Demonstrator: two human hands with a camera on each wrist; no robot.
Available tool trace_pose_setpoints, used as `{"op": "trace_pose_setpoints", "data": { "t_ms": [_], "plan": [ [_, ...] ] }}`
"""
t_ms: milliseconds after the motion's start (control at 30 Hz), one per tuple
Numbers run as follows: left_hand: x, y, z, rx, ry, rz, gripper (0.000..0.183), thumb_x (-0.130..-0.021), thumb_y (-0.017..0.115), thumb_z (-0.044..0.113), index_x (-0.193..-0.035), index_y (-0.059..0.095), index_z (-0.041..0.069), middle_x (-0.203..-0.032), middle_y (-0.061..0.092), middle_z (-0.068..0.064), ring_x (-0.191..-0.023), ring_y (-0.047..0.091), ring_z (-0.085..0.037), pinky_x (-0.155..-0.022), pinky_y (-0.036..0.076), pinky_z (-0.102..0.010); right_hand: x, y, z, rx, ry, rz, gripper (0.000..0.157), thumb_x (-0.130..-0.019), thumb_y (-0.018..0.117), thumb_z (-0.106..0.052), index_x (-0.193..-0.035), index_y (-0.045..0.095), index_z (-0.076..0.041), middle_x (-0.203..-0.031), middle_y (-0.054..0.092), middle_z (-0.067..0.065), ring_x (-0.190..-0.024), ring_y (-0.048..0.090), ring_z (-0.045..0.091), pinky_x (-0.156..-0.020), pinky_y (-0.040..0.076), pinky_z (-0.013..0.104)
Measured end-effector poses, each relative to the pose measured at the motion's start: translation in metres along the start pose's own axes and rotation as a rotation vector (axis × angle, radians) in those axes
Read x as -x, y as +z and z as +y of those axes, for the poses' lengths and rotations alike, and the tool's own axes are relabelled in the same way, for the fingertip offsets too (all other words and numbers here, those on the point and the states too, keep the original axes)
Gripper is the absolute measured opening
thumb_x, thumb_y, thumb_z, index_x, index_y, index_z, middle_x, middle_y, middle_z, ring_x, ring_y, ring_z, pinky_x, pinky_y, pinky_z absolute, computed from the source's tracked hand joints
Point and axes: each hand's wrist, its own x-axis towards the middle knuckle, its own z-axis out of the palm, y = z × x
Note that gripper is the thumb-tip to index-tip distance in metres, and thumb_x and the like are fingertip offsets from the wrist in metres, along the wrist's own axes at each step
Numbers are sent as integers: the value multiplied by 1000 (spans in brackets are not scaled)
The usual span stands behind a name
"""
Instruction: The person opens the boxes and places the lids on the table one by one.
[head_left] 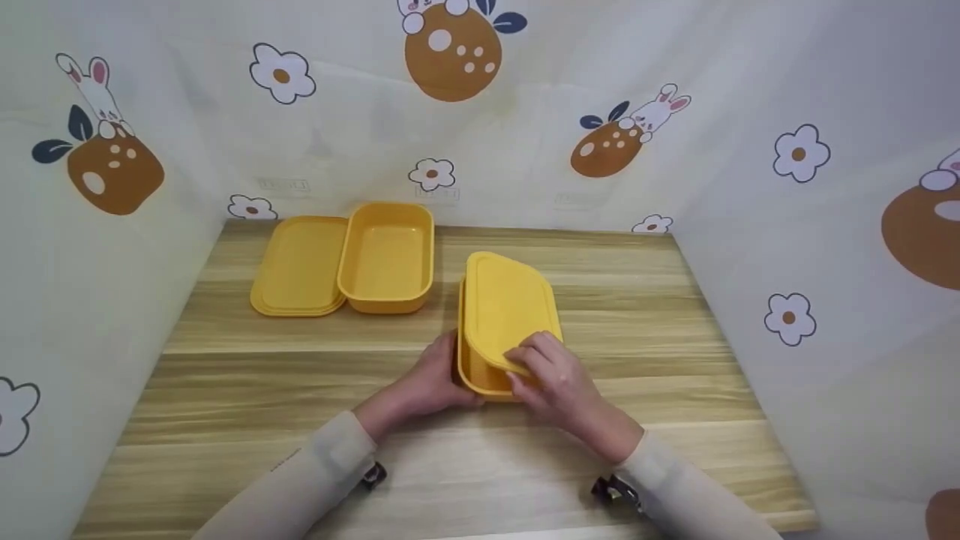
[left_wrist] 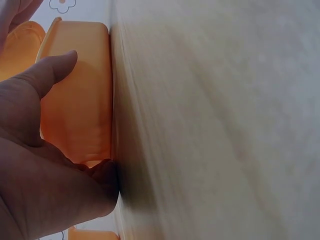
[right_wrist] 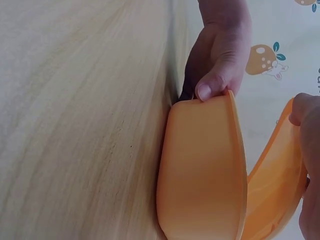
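A yellow rectangular food container [head_left: 484, 385] stands upright on the wooden table, right of centre in the head view. My left hand [head_left: 429, 379] holds it at its left side; in the left wrist view the thumb lies along the container's wall [left_wrist: 82, 107]. With my right hand [head_left: 562, 382] I pinch the near edge of a yellow lid [head_left: 514, 307]. The lid sits tilted over the container, its near edge raised. In the right wrist view a gap shows between the lid [right_wrist: 276, 182] and the container's rim. Most of the inside is hidden under the lid.
At the back left stands a second, open yellow container [head_left: 386, 259]. Beside it on the left lies another yellow lid [head_left: 304, 266], close against its wall. A patterned cloth [head_left: 345, 120] hangs behind and along both sides of the wooden table [head_left: 645, 300].
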Motion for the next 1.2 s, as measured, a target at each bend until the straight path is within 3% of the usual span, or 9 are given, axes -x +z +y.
{"op": "trace_pose_setpoints", "data": {
  "t_ms": [600, 833, 1200],
  "plan": [
    [-2, -1, -1, -34, 5, 3, 124, -69, 103, 25, -167, 33, -4, -159, 48, -26, -147, 44, -40, -127, 32, -54, -7, -7, 8, 40, 49, 123, 23, -84, 74, 3, -107, 73, 0, -102, 66, 9, -91, 63, 22, -79, 57, 28],
    [0, -2, 2, -35, -11, -10, 126, -71, 103, 25, -169, 30, -3, -162, 45, -26, -149, 41, -41, -128, 30, -55, -9, -12, 10, 17, 106, 204, 23, -83, 73, 6, -105, 74, 0, -101, 66, 9, -90, 63, 22, -78, 57, 28],
    [0, -2, 1, -27, 27, -2, 123, -69, 102, 23, -166, 33, -6, -158, 48, -27, -145, 44, -41, -126, 33, -56, -13, -20, 13, -43, 219, 339, 25, -83, 73, 10, -104, 75, -2, -100, 69, 11, -84, 63, 23, -76, 54, 22]
  ]
}}
